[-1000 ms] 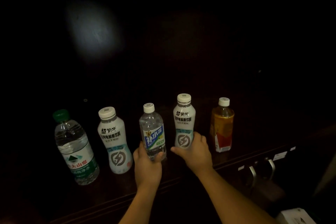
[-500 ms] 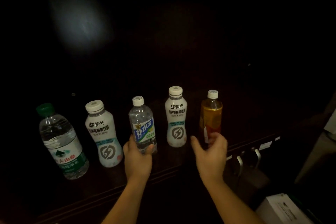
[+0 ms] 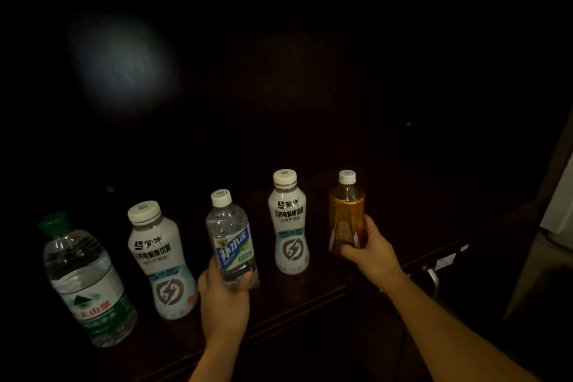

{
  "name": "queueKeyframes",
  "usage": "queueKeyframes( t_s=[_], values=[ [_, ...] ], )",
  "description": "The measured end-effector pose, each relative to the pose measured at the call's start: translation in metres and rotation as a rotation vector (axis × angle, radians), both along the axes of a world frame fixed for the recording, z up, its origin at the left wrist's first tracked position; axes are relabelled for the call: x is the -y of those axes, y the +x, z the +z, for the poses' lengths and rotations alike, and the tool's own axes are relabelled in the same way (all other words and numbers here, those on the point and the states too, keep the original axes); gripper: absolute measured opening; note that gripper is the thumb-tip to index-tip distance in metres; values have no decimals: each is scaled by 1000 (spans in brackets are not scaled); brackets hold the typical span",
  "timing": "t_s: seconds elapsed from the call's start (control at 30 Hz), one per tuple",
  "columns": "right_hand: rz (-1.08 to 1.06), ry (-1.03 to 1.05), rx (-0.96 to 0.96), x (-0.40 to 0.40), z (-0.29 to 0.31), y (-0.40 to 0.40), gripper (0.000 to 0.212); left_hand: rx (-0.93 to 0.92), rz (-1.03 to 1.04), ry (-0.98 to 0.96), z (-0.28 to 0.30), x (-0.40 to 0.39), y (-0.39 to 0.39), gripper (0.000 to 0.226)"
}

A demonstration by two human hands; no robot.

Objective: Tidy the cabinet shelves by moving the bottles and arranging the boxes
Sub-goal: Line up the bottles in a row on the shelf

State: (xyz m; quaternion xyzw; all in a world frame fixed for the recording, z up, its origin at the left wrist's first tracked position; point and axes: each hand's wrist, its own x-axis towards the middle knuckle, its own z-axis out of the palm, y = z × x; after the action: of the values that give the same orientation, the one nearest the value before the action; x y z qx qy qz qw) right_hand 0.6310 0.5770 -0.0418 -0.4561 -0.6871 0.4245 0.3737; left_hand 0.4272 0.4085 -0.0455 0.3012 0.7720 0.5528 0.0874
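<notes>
My left hand [image 3: 224,298] is wrapped around the base of the clear bottle [image 3: 232,239], third in a row of five on the dark shelf [image 3: 310,291]. My right hand [image 3: 370,253] is curled around the lower half of the amber bottle [image 3: 346,211] at the row's right end. Both bottles seem to rest on the shelf, though it is too dim to be sure. A white bottle [image 3: 290,223] stands between them, untouched.

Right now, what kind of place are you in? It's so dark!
Probably a dark wooden cabinet indoors, maybe in a home or hotel room. Five drink bottles stand in a row on a dark wood shelf, a metal handle shows below its edge, and a faint light spot glows on the back panel.
</notes>
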Motion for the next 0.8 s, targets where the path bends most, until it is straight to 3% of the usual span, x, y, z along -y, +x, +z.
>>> queueKeyframes(
  t_s=[0.07, 0.17, 0.27, 0.37, 0.5, 0.67, 0.8],
  values=[
    [0, -12, 1, -2, 0, -3, 93, -5, 2, -10, -1, 0, -1, 62],
    [-160, 57, 139, 2, -9, -19, 114, -1, -2, -8, -1, 0, -1, 61],
    [-273, 163, 210, 8, -14, -26, 96, -5, -8, 8, 1, 1, -1, 61],
    [-238, 172, 165, 4, -18, -21, 73, -13, -18, 12, 1, 0, -1, 60],
    [-193, 132, 112, 1, -21, -17, 62, -18, -11, 20, 1, 0, -1, 60],
    [-172, 101, 117, -2, -22, -17, 67, -26, 1, 2, -5, -1, -3, 64],
    [-120, 40, 124, 5, -17, -10, 101, 2, -5, -21, -6, 3, -6, 77]
  ],
)
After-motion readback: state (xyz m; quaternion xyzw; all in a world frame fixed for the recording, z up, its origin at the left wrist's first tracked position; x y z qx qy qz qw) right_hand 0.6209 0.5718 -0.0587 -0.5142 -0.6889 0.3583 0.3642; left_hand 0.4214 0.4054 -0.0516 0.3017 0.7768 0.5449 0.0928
